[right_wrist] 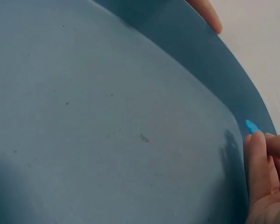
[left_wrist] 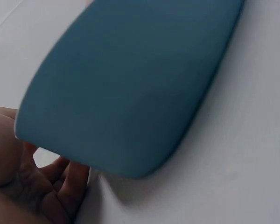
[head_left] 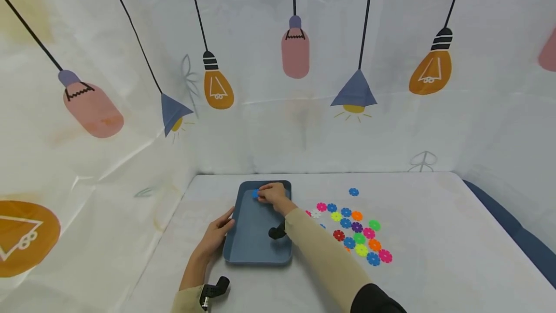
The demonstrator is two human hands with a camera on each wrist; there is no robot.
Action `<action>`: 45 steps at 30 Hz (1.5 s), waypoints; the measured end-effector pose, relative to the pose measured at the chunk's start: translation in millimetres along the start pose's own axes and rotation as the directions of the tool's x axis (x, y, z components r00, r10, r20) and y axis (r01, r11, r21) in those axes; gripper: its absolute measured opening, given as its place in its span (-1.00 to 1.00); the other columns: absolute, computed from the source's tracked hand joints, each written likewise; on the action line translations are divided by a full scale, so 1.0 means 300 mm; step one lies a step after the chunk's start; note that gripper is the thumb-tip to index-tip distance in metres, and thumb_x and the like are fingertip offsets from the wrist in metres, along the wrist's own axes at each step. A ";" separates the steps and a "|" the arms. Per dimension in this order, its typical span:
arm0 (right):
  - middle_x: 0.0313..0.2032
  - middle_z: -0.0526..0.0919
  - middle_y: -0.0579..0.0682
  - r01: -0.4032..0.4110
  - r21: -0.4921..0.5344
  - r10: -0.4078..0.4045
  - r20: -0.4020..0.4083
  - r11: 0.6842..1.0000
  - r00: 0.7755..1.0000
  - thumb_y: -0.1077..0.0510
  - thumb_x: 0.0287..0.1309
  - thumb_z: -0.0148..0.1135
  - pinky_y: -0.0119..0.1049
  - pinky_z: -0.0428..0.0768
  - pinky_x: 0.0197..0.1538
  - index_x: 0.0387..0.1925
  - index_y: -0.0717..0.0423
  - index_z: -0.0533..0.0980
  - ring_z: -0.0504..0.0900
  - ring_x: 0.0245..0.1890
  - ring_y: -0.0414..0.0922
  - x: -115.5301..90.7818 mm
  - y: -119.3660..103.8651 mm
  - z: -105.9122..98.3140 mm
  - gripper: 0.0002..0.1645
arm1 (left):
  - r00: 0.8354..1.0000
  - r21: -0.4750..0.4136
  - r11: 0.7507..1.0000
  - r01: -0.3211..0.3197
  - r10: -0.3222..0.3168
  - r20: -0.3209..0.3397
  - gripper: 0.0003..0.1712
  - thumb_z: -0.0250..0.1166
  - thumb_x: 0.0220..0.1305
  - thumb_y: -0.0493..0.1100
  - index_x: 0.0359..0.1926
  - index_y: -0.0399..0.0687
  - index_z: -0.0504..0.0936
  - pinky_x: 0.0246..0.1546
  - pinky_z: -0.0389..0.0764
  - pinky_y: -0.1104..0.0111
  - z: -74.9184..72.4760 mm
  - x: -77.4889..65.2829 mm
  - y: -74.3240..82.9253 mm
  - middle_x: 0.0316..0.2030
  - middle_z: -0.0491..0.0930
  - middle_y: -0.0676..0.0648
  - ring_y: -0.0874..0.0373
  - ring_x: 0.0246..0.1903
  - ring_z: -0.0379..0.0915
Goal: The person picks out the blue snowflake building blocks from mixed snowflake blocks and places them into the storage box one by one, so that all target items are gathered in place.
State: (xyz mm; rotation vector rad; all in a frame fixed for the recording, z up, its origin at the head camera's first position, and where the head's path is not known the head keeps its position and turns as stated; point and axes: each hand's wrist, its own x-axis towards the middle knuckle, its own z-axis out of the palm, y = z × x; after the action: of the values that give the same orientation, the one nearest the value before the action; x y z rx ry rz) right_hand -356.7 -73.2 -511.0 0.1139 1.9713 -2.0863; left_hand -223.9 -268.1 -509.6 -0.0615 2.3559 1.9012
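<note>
A blue-grey tray (head_left: 254,235) lies on the white table, its floor bare around my right hand. My right hand (head_left: 272,193) reaches over the tray's far end and pinches a blue snowflake disc (head_left: 255,193). In the right wrist view, only a bit of that blue disc (right_wrist: 252,126) shows past the fingertips, near the tray wall. My left hand (head_left: 215,233) grips the tray's left side. The left wrist view has its fingers (left_wrist: 74,186) curled below the tray's edge (left_wrist: 102,161).
Several loose snowflake discs (head_left: 357,227) in blue, pink, green, orange and other colours lie spread right of the tray. One blue disc (head_left: 354,192) sits apart, farther back. A white sheet (head_left: 269,129) printed with lamps hangs behind the table (head_left: 434,245).
</note>
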 end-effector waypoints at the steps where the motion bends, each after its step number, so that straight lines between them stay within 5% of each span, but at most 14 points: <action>1: -0.28 0.67 0.18 -0.007 -0.001 0.007 -0.004 1.000 1.000 0.40 0.15 0.31 -0.28 0.66 -0.23 -0.14 0.37 0.62 0.70 -0.42 -0.11 0.006 0.000 0.003 -0.79 | 1.000 0.001 1.000 0.003 -0.003 0.001 -0.42 0.11 0.46 -0.21 0.44 -0.10 0.25 0.19 0.27 -0.15 -0.003 0.009 -0.010 0.33 0.23 -0.40 -0.24 0.30 0.14; 10: -0.31 0.67 0.23 -0.029 -0.006 0.029 0.010 1.000 1.000 0.44 0.09 0.33 -0.28 0.66 -0.33 -0.24 0.37 0.63 0.70 -0.43 -0.06 0.049 0.029 0.024 -0.84 | 0.999 0.033 0.999 0.037 -0.036 -0.022 -0.39 0.20 0.41 -0.13 0.43 0.07 0.31 0.16 0.29 -0.15 -0.026 0.058 -0.085 0.34 0.25 -0.34 -0.19 0.30 0.16; 27: -0.33 0.68 0.15 0.025 -0.030 -0.025 -0.013 0.999 1.000 0.39 0.12 0.34 -0.30 0.66 -0.32 -0.16 0.37 0.63 0.71 -0.39 -0.06 0.034 0.038 0.069 -0.78 | 0.999 0.013 1.000 0.025 -0.025 -0.022 -0.40 0.17 0.43 -0.12 0.43 0.01 0.30 0.17 0.32 -0.11 -0.017 0.066 -0.098 0.38 0.21 -0.29 -0.18 0.32 0.13; 45: -0.59 0.67 0.10 0.046 -0.136 -0.061 -0.105 0.990 0.993 0.43 0.03 0.36 -0.35 0.62 -0.54 -0.36 0.33 0.66 0.64 -0.67 -0.17 0.059 0.058 0.106 -0.92 | 0.998 0.025 1.000 0.012 -0.010 -0.062 -0.43 0.19 0.42 -0.13 0.40 -0.03 0.35 0.05 0.45 -0.02 -0.008 0.051 -0.094 0.22 0.41 -0.32 -0.14 0.18 0.32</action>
State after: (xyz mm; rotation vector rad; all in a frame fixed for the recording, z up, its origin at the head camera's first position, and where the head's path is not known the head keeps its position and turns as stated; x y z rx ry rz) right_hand -365.6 -107.9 -529.7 0.1534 2.1949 -2.0129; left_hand -236.2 -275.8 -538.2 -0.1333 2.4139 1.8905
